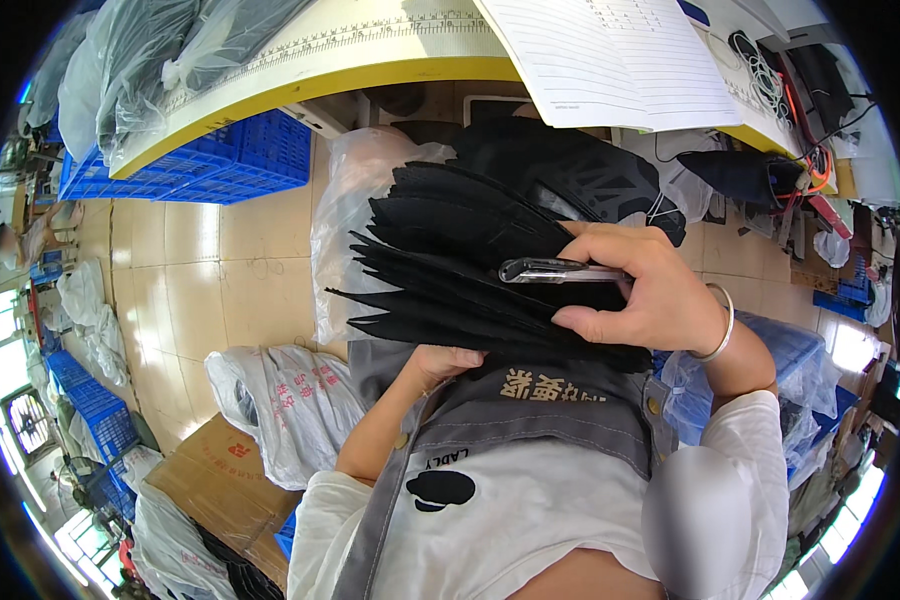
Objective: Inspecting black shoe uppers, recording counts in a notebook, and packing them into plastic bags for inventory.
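A thick stack of black fabric pieces is held in front of my waist, its layers fanned apart along the left edge. My left hand grips the stack's near edge from below; the thumb shows and the other fingers are hidden under the cloth. At the stack's right end, my right hand is closed with the thumb on the near side and fingers on the far side. A pen with a clear barrel and dark clip lies across that hand, pointing left over the fabric.
Ahead is a table with a ruler edge and yellow rim, bearing an open notebook and grey plastic bags. Blue crates stand under it. A white bag and a cardboard box sit at my left.
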A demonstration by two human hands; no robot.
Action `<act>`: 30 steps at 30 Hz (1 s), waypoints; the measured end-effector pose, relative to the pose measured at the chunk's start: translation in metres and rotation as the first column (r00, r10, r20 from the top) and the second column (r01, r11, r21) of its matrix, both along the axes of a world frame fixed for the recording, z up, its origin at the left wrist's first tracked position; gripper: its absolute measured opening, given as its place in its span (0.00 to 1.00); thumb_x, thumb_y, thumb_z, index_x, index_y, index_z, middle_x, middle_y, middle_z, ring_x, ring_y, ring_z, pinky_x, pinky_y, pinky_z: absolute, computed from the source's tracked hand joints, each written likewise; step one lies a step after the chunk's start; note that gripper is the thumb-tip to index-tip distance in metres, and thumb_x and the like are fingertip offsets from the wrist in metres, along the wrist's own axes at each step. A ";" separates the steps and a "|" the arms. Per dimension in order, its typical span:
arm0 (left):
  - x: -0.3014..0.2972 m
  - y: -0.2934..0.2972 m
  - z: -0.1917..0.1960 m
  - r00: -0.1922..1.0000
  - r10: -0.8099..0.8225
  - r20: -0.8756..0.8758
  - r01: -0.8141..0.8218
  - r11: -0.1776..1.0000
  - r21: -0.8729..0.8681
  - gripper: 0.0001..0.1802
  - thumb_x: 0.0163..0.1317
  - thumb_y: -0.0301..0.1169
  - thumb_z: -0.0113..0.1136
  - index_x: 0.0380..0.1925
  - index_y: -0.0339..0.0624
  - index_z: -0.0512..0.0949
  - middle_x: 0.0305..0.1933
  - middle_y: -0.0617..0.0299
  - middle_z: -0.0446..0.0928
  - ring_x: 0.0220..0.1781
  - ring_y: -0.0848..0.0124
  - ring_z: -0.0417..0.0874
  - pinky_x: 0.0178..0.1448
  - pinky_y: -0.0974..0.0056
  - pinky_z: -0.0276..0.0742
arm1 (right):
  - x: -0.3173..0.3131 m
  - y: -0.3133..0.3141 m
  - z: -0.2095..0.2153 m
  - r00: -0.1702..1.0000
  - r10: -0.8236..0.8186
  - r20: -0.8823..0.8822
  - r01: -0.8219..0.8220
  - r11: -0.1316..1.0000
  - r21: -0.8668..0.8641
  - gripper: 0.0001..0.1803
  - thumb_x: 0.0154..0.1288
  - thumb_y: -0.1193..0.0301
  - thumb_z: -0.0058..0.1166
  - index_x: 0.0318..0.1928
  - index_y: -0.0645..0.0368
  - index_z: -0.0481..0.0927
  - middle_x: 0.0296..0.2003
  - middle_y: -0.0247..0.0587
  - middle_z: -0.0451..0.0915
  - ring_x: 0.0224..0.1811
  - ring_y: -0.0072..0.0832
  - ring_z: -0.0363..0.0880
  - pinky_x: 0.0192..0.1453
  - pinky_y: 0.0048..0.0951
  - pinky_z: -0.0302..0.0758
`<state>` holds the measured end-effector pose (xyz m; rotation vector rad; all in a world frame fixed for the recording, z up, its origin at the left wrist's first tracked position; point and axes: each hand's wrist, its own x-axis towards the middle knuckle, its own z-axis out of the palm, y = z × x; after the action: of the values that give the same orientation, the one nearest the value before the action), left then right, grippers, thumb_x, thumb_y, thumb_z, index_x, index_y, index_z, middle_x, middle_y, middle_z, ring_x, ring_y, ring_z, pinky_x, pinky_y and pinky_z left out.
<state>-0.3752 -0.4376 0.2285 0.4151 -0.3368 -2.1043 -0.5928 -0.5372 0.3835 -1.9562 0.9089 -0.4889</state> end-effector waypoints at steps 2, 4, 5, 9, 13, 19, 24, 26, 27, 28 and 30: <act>-0.001 -0.001 0.002 1.000 0.007 -0.002 -0.007 1.000 0.002 0.44 0.37 0.24 0.71 0.59 0.35 0.62 0.58 0.54 0.68 0.61 0.61 0.66 0.68 0.58 0.56 | 0.001 0.001 0.001 1.000 -0.008 -0.006 0.008 1.000 0.001 0.19 0.41 0.67 0.68 0.33 0.62 0.76 0.27 0.40 0.75 0.26 0.30 0.73 0.31 0.25 0.68; -0.001 -0.001 0.004 1.000 0.015 -0.002 -0.015 1.000 0.006 0.43 0.37 0.23 0.71 0.58 0.34 0.63 0.57 0.54 0.68 0.61 0.61 0.67 0.68 0.57 0.56 | 0.006 0.002 0.010 0.999 -0.019 -0.045 0.020 0.999 0.030 0.19 0.42 0.65 0.66 0.32 0.62 0.75 0.27 0.43 0.76 0.29 0.37 0.75 0.36 0.29 0.71; 0.001 -0.001 0.004 1.000 0.005 -0.006 -0.005 1.000 0.013 0.43 0.37 0.24 0.71 0.58 0.34 0.63 0.57 0.54 0.68 0.61 0.61 0.67 0.68 0.57 0.56 | 0.008 0.002 0.013 0.996 -0.029 -0.084 0.034 0.998 0.058 0.18 0.44 0.63 0.64 0.30 0.62 0.74 0.27 0.47 0.77 0.32 0.44 0.77 0.41 0.33 0.74; -0.002 -0.003 0.008 1.000 -0.011 0.008 0.011 1.000 0.002 0.43 0.37 0.24 0.71 0.57 0.34 0.64 0.57 0.54 0.68 0.61 0.61 0.67 0.68 0.57 0.56 | 0.006 0.004 0.008 0.998 -0.034 -0.048 0.031 0.999 -0.043 0.18 0.44 0.63 0.64 0.31 0.61 0.74 0.28 0.47 0.77 0.34 0.43 0.78 0.39 0.32 0.75; -0.002 -0.001 0.005 0.999 0.007 0.038 -0.007 1.000 -0.006 0.42 0.36 0.26 0.72 0.56 0.34 0.65 0.56 0.54 0.69 0.59 0.62 0.68 0.66 0.58 0.59 | 0.005 0.004 0.004 0.999 -0.025 -0.031 0.024 0.999 -0.031 0.12 0.47 0.68 0.61 0.31 0.61 0.74 0.30 0.48 0.77 0.35 0.43 0.79 0.38 0.32 0.75; 0.005 0.003 -0.004 0.998 0.010 0.066 -0.010 1.000 0.001 0.41 0.36 0.29 0.73 0.55 0.32 0.66 0.54 0.55 0.70 0.57 0.64 0.69 0.62 0.61 0.61 | 0.003 0.006 0.005 0.997 -0.012 -0.070 0.013 1.000 0.015 0.10 0.48 0.79 0.53 0.34 0.58 0.77 0.38 0.49 0.78 0.28 0.38 0.78 0.32 0.29 0.74; 0.009 0.011 -0.018 0.997 -0.010 0.081 0.011 1.000 -0.001 0.41 0.36 0.30 0.73 0.54 0.32 0.67 0.54 0.55 0.71 0.56 0.65 0.69 0.61 0.62 0.62 | -0.004 -0.001 -0.002 0.992 0.124 -0.010 -0.125 0.989 -0.085 0.15 0.46 0.74 0.60 0.39 0.57 0.79 0.43 0.56 0.77 0.33 0.43 0.79 0.38 0.28 0.75; -0.004 -0.007 0.016 1.000 -0.010 0.017 0.010 1.000 -0.016 0.41 0.37 0.33 0.74 0.53 0.31 0.68 0.54 0.54 0.71 0.58 0.65 0.68 0.64 0.61 0.59 | -0.001 0.000 -0.001 0.995 0.098 0.001 -0.098 0.993 -0.070 0.17 0.45 0.70 0.63 0.39 0.57 0.79 0.44 0.57 0.76 0.35 0.43 0.79 0.40 0.28 0.75; -0.004 -0.007 0.018 1.000 0.003 0.001 -0.003 1.000 -0.027 0.41 0.37 0.34 0.74 0.53 0.31 0.68 0.54 0.53 0.71 0.58 0.64 0.68 0.65 0.61 0.58 | 0.001 0.000 0.000 0.996 0.091 0.021 -0.090 0.994 -0.066 0.19 0.44 0.66 0.67 0.39 0.57 0.79 0.44 0.58 0.76 0.37 0.44 0.79 0.42 0.28 0.75; -0.003 -0.005 0.014 1.000 -0.001 0.003 0.001 1.000 -0.026 0.41 0.37 0.34 0.74 0.53 0.31 0.68 0.54 0.53 0.71 0.58 0.64 0.68 0.65 0.61 0.58 | 0.001 0.000 -0.003 0.995 0.096 0.026 -0.092 0.988 -0.124 0.24 0.41 0.61 0.70 0.39 0.57 0.79 0.45 0.57 0.76 0.37 0.43 0.80 0.41 0.28 0.75; -0.002 -0.001 0.005 0.998 0.042 0.048 -0.040 0.998 -0.045 0.41 0.38 0.35 0.74 0.54 0.31 0.67 0.55 0.51 0.70 0.59 0.62 0.68 0.66 0.59 0.57 | 0.001 0.000 -0.005 0.995 0.093 0.036 -0.089 0.992 -0.091 0.22 0.44 0.59 0.67 0.38 0.58 0.78 0.46 0.56 0.76 0.38 0.45 0.78 0.42 0.31 0.74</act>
<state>-0.3767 -0.4382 0.2330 0.4444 -0.3992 -2.0457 -0.5922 -0.5367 0.3782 -2.0514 0.7804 -0.5219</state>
